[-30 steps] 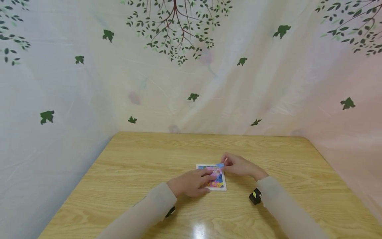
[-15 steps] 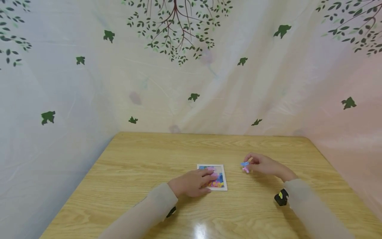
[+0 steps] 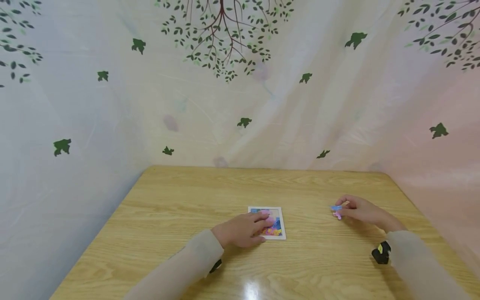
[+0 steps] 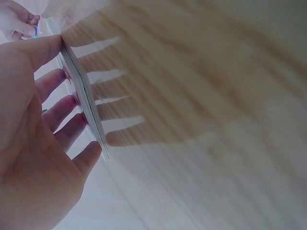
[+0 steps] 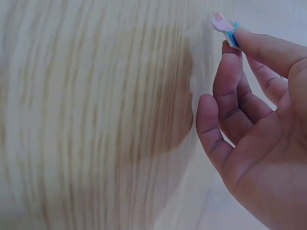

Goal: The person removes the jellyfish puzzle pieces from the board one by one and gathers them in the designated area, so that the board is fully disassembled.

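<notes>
A small square jigsaw puzzle [image 3: 283,228] with a white border and a colourful picture lies flat on the table. My left hand [image 3: 241,230] rests on its left part, fingers spread and fairly straight, covering some of the picture. A pale patch shows near the puzzle's upper right corner. Well to the right, my right hand [image 3: 365,211] pinches a blue and pink puzzle piece [image 3: 337,215] between thumb and fingers, just above the table. From the right wrist, the piece [image 5: 221,23] shows at the thumb tip, with the other fingers loosely bent.
The wooden table [image 3: 195,187] reaches back to a pale cloth curtain [image 3: 210,100] printed with leaves and branches. Similar cloth hangs at both sides. A black wrist device [image 3: 381,253] sits under the right sleeve.
My right hand has lifted the puzzle piece from the puzzle's upper right corner and carried it to the right. The left hand stays on the puzzle.
</notes>
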A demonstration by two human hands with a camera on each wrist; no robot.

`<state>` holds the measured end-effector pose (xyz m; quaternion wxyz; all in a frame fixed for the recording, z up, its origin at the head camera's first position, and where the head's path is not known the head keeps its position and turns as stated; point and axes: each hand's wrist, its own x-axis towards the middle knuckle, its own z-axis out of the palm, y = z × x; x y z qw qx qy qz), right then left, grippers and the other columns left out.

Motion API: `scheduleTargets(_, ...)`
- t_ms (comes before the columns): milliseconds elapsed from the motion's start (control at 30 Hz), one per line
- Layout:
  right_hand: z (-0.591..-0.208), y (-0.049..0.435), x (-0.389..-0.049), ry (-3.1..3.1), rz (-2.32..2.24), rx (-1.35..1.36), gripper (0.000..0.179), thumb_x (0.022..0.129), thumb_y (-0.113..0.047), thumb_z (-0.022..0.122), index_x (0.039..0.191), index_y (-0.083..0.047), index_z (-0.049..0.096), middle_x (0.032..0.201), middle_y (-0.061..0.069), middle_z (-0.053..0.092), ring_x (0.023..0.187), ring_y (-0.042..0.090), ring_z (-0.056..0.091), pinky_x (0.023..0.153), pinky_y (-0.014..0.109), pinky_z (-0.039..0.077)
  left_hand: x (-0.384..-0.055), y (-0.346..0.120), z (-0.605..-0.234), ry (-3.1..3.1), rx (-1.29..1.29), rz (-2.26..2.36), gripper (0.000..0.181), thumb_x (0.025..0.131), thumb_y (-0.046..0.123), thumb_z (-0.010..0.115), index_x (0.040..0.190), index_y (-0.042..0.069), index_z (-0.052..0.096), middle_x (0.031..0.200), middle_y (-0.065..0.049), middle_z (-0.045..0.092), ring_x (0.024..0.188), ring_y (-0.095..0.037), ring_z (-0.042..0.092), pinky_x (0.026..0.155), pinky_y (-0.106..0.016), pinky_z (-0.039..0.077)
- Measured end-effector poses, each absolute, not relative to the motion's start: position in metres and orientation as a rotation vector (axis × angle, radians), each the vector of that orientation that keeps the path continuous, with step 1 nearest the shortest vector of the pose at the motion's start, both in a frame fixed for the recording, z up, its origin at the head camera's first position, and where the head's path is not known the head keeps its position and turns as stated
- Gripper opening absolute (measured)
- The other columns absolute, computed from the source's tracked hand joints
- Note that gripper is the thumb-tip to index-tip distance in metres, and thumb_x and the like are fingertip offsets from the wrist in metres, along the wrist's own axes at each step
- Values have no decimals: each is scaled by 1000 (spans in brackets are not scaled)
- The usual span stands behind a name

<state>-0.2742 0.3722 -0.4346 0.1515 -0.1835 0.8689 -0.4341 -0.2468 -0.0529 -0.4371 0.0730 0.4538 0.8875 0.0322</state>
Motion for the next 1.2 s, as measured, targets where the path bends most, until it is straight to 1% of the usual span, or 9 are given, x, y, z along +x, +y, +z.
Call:
scheduleTargets(100, -436, 379, -273, 2514, -1226, -539, 22, 102, -11, 58, 117, 5, 54, 103, 16, 69, 87, 19, 59, 71, 25, 46, -247, -53, -438, 2664, 1356, 101, 58, 104, 37, 52, 157, 18, 37, 162, -5, 31, 147, -22, 29, 118, -35, 27)
scheduleTargets(200, -439, 384, -273, 2539, -1199, -503, 23, 102, -12, 59, 116, 5, 55, 101, 13, 66, 89, 19, 59, 74, 26, 49, -247, -54, -439, 2665, 1344, 99, 59, 104, 38, 51, 158, 19, 36, 162, -4, 29, 148, -21, 28, 118, -35, 26)
scheduleTargets(267, -442, 385, -273, 2556, -1183, -487, 23, 101, -11, 59, 116, 7, 56, 99, 12, 64, 86, 17, 57, 72, 26, 49, -247, -53, -439, 2664, 1340, 101, 59, 104, 39, 51, 158, 20, 35, 162, -4, 29, 148, -20, 28, 118, -35, 26)
scheduleTargets(400, -444, 385, -272, 2582, -1168, -442, 24, 100, -11, 61, 114, 9, 58, 96, 10, 61, 81, 15, 51, 68, 25, 47, -247, -53, -440, 2668, 1352, 98, 59, 104, 39, 52, 157, 20, 37, 162, -4, 31, 147, -21, 29, 117, -35, 27)
scheduleTargets(733, -445, 382, -273, 2595, -1155, -461, 26, 98, -4, 60, 116, 14, 55, 95, 9, 57, 81, 13, 50, 68, 22, 46, -249, -53, -444, 2679, 1358, 92, 59, 104, 40, 52, 157, 20, 37, 162, -3, 31, 147, -20, 29, 117, -34, 28)
scheduleTargets(867, -442, 381, -270, 2604, -1137, -427, 30, 101, -9, 58, 121, 12, 53, 100, 11, 57, 86, 19, 51, 70, 26, 47, -250, -54, -445, 2677, 1352, 109, 59, 104, 40, 52, 157, 20, 36, 162, -3, 30, 147, -19, 29, 117, -33, 27)
scheduleTargets(1000, -438, 378, -268, 2622, -1118, -372, 34, 103, -16, 57, 124, 9, 52, 105, 14, 57, 86, 23, 52, 70, 31, 48, -250, -54, -445, 2678, 1355, 124, 59, 104, 39, 52, 157, 19, 36, 162, -3, 30, 147, -20, 29, 117, -33, 27)
scheduleTargets(1100, -436, 375, -269, 2647, -1097, -354, 35, 103, -20, 57, 125, 7, 53, 108, 14, 56, 86, 23, 52, 70, 32, 48, -248, -54, -442, 2671, 1368, 122, 59, 104, 38, 52, 157, 18, 36, 162, -4, 31, 146, -21, 30, 117, -34, 28)
scheduleTargets(1200, -433, 369, -270, 2677, -1063, -377, 35, 103, -24, 57, 125, 4, 55, 110, 14, 57, 89, 23, 54, 74, 34, 49, -247, -54, -439, 2671, 1390, 105, 59, 104, 37, 52, 157, 17, 36, 161, -5, 32, 146, -22, 32, 117, -35, 29)
